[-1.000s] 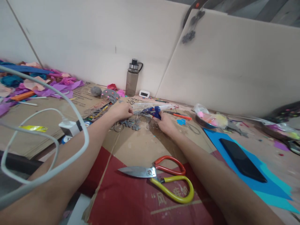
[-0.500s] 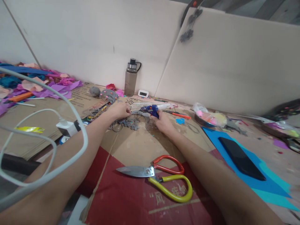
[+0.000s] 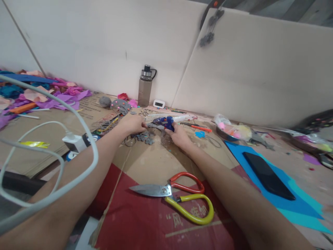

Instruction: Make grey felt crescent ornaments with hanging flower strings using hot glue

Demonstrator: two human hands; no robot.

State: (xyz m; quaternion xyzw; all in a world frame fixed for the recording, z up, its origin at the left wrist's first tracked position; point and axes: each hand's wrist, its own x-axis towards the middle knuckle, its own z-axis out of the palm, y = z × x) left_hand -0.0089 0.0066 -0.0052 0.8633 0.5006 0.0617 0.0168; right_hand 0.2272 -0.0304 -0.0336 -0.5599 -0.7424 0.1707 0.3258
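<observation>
My right hand (image 3: 180, 136) is closed around a blue hot glue gun (image 3: 169, 123), whose nozzle end points left toward my other hand. Fingers pinched, my left hand (image 3: 134, 124) holds the end of a grey fabric strip (image 3: 156, 127) that arches between the two hands. Its exact shape is partly hidden by the fingers. Just below the strip lie small grey flower-shaped pieces (image 3: 145, 137) on the cardboard (image 3: 153, 158). Nearer to me, scissors (image 3: 156, 190) with one red and one yellow handle rest with blades pointing left.
A water bottle (image 3: 145, 88) and a small digital clock (image 3: 159, 104) stand by the wall. Crumpled coloured paper (image 3: 39, 92) fills the left. A white cable (image 3: 90, 139) loops across the left foreground. At right, a black phone (image 3: 267, 175) lies on blue sheets (image 3: 239, 152).
The glue gun and my right hand have shifted slightly left. My left hand has edged a little right, so the two are somewhat closer. The scissors have not moved.
</observation>
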